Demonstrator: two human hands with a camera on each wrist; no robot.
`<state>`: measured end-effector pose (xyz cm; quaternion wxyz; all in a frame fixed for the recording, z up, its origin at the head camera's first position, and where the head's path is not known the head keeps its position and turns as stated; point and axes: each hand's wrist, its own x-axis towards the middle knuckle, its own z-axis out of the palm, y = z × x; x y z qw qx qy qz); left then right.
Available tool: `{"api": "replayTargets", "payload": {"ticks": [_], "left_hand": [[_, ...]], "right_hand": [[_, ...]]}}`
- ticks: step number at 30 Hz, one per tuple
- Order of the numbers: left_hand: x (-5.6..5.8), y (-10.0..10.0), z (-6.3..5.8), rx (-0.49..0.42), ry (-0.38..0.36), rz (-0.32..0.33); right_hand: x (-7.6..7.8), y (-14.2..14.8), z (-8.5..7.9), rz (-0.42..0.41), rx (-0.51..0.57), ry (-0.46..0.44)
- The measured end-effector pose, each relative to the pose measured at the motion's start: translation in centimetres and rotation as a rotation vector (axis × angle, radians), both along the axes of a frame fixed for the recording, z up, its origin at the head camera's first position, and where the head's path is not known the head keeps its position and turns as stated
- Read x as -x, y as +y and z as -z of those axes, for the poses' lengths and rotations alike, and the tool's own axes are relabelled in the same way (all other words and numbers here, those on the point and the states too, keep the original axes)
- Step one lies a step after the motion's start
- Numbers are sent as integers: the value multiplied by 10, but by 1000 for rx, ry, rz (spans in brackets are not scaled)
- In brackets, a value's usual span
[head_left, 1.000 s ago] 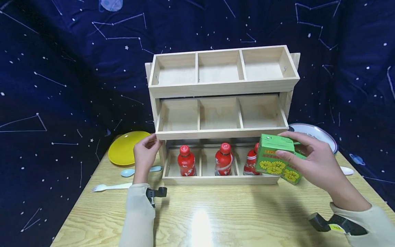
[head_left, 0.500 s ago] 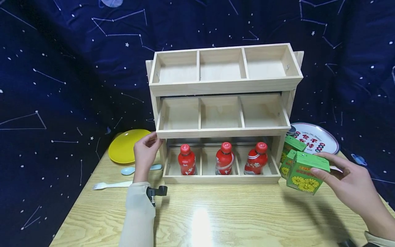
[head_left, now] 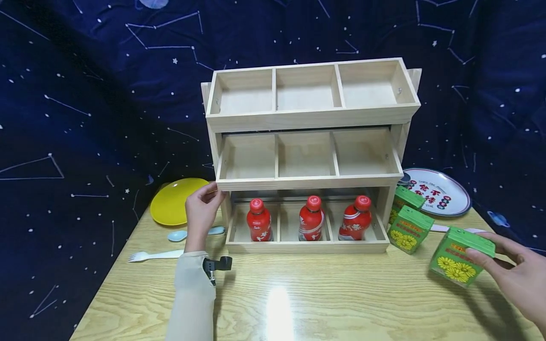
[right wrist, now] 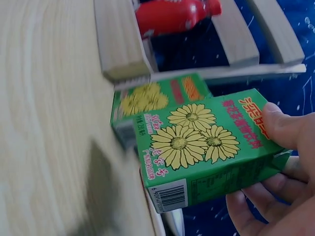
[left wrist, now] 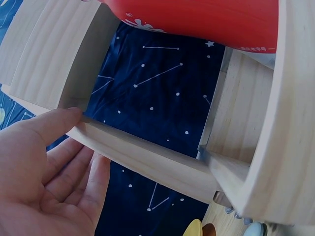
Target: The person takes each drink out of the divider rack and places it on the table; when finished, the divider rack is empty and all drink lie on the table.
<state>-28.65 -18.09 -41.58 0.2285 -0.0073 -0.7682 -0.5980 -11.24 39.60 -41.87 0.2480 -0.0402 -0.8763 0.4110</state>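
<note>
My right hand grips a green drink carton with yellow flowers, tilted and held above the table at the right. In the right wrist view the thumb lies on the carton's flowered face, with fingers under its far end. Two similar cartons, a nearer one and one behind it, stand beside the wooden rack's right side. My left hand holds the rack's left side post by the middle tier, thumb on one side and fingers on the other. Red bottles stand in the three bottom compartments.
The three-tiered rack has bare upper and middle compartments. A yellow plate, a blue spoon and a white fork lie at left. A white printed plate leans behind the cartons. A dark starry cloth hangs behind.
My right hand has carried the carton rightward from in front of the right bottle, baring that bottle and the standing cartons. The left hand keeps its place on the rack.
</note>
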Motion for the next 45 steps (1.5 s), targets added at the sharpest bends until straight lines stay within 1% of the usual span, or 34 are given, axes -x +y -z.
{"api": "replayTargets", "payload": {"ticks": [2,7,12,17,20,26,31,35,38,42,45], "left_hand": [[0,0,0,5,3,-7],[-1,0,0,21,-3,-10],[-1,1,0,24,-3,-7],[-2,2,1,23,-9,-9],[-1,2,1,23,-11,-10],[1,2,1,25,-9,-11],[1,0,2,19,-8,-14],[0,0,2,31,-3,-16],[0,0,2,37,-2,-11],[0,0,1,24,-6,-11],[0,1,1,20,-13,-10]], "right_hand": [[2,7,4,21,-7,0],[9,19,10,66,-13,-65],[21,20,12,120,-73,-122],[32,18,13,160,-128,-117],[38,18,13,168,-128,-105],[46,16,19,128,-70,-81],[48,13,23,118,-85,-87],[43,10,18,123,-77,-98],[37,6,11,161,-72,-95],[32,-6,-4,212,-67,-54],[28,-18,-18,203,-54,-12]]}}
